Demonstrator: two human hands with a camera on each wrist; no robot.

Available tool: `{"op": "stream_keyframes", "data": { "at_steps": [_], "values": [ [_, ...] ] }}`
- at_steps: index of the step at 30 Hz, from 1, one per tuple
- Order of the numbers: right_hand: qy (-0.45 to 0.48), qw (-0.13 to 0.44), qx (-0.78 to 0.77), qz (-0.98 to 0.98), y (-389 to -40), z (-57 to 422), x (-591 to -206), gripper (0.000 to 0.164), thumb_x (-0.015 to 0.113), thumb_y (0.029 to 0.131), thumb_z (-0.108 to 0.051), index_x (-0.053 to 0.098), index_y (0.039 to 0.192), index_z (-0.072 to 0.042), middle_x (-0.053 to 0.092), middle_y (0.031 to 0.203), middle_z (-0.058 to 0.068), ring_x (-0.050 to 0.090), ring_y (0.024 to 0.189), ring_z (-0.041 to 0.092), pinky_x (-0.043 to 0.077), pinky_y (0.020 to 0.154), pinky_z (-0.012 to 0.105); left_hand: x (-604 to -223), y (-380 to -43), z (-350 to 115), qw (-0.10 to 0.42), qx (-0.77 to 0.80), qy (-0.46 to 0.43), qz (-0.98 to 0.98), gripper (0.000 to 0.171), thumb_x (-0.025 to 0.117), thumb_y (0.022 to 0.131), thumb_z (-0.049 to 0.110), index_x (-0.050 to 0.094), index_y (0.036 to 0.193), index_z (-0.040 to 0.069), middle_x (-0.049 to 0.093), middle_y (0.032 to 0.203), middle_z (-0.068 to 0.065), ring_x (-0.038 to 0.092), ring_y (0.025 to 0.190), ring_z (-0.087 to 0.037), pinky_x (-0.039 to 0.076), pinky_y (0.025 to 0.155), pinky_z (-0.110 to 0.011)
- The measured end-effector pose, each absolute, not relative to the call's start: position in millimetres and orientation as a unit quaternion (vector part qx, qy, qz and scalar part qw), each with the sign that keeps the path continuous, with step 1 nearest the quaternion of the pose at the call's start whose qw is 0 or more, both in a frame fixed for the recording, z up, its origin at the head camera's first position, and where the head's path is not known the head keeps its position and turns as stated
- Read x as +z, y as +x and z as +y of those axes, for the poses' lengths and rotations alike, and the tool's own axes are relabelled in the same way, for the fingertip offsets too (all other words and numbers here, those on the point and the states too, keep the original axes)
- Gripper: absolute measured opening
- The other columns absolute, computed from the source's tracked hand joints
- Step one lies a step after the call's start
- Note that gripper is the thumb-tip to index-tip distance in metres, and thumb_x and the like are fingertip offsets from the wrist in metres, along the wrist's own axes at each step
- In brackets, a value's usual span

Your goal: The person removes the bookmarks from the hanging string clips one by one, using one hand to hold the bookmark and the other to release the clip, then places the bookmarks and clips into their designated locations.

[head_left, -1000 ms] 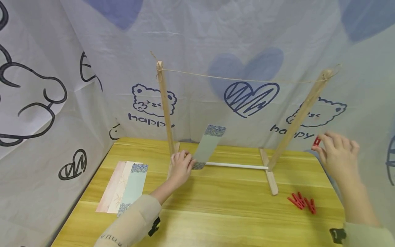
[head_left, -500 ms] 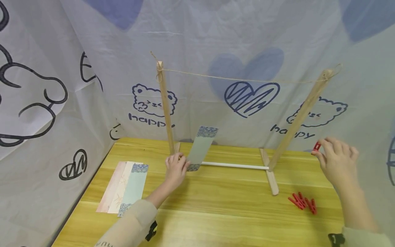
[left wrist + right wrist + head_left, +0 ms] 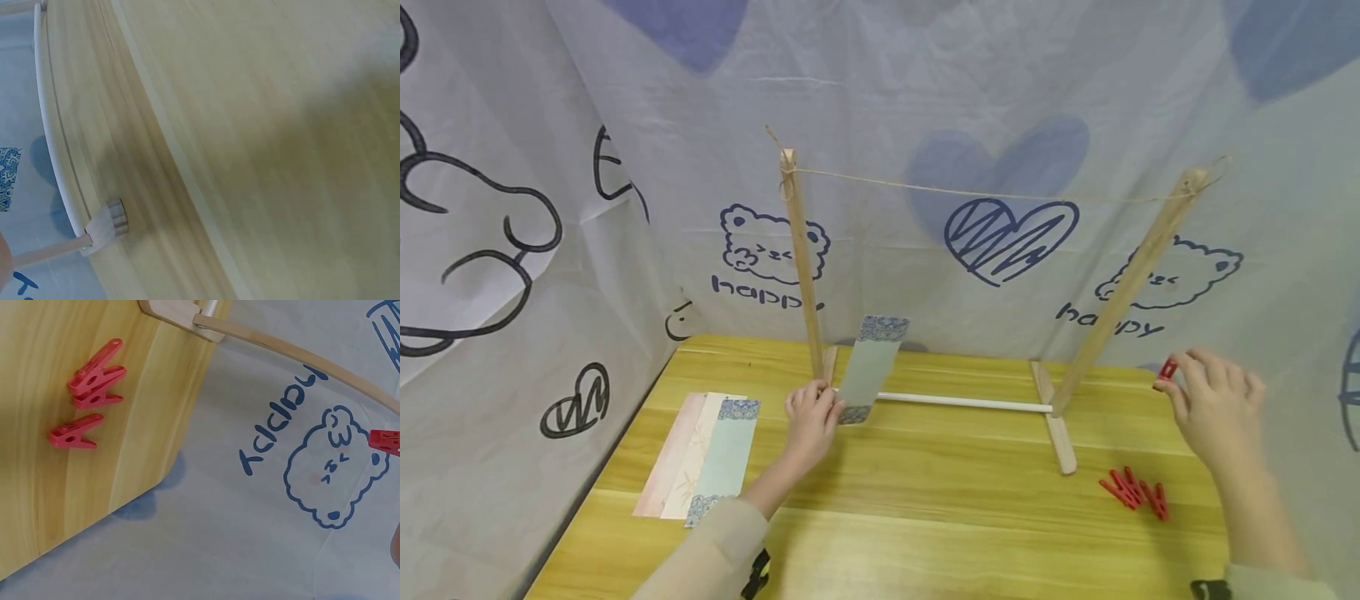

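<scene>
My left hand (image 3: 810, 421) holds a pale green paper strip (image 3: 870, 371) by its left edge near the lower end. Blue lace-like bands mark both ends of the strip, which is tilted up above the table, in front of the white rod. In the left wrist view only a patterned corner of the strip shows. Off to the right, my right hand (image 3: 1216, 408) is raised and pinches a red clothespin (image 3: 1166, 373) between thumb and fingers; its tip also enters the right wrist view. Above, a thin string (image 3: 955, 190) runs between two wooden posts.
Three spare red clothespins (image 3: 94, 384) lie at the table's right side. Overlapping paper strips (image 3: 722, 458), pink, cream and green, lie at left. The wooden posts (image 3: 1123, 292) stand on flat feet joined by a white rod (image 3: 962, 402). A printed cloth hangs behind.
My left hand has drawn the paper strip leftward and slightly down. My right hand has sunk a little with the red clothespin still pinched.
</scene>
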State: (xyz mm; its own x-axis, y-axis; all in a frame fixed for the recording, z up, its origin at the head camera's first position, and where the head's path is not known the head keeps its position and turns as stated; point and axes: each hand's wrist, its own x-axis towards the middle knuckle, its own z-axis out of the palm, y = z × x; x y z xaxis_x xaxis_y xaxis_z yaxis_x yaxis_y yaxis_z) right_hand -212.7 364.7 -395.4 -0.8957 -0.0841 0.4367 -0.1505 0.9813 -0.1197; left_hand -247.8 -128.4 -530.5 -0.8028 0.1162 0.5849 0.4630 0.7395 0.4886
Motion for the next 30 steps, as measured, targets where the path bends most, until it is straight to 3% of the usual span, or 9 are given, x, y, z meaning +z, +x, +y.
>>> {"op": "stream_keyframes", "data": {
  "at_steps": [12,30],
  "values": [
    [0.048,0.209,0.085,-0.973,-207.5,368.4,-410.6,0.041,0.043,0.097,-0.030,0.039,0.126,-0.001,0.032,0.130,0.026,0.025,0.117,0.048,0.008,0.098,0.062,-539.8,-238.5,-148.3,0.275,-0.314,-0.139,-0.898,0.011,0.059,0.086,0.013,0.055,0.086,0.003,0.049,0.102,-0.017,0.042,0.095,-0.034,0.021,0.090,-0.054],
    [0.039,0.202,0.094,-0.974,-199.8,374.4,-428.3,0.042,0.043,0.097,-0.034,0.041,0.124,-0.002,0.034,0.127,0.026,0.027,0.114,0.048,0.010,0.096,0.064,-551.4,-221.0,-171.3,0.284,-0.311,-0.124,-0.898,0.012,0.060,0.085,0.008,0.051,0.079,0.004,0.047,0.101,-0.019,0.039,0.092,-0.035,0.018,0.089,-0.057]
  ]
}}
